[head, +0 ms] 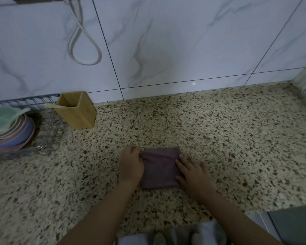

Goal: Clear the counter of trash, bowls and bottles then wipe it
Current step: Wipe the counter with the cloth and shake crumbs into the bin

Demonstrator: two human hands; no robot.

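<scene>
At the bottom edge of the frame we see a bit of pale grey clothing (175,236), and from either side of it our two bare forearms reach up toward the middle. Just above them, slightly below the frame's centre, a folded purple cloth (160,167) lies flat on the speckled counter (219,138). Our left hand (131,163) sits at the cloth's left edge with its fingers curled in, pinching the upper left corner of the fabric, which puckers there. Our right hand (193,172) rests on the cloth's right edge, fingers spread and flat, pressing down rather than gripping anything.

The counter around the cloth shows only its beige stone with dark flecks (the surface runs from the lower left of the frame to the far right).

Farther up, at the left edge of the frame, a stack of bowls (9,128) in green, pink and lilac sits inside a wire dish rack (48,131). Just to the right of the rack stands a square wooden holder (76,110), open at the top, close against the wall.

Beyond that rises the white marbled tile wall (184,41) with dark grout lines, and in the upper left of the frame a white cable (85,41) hangs down in a loop.
</scene>
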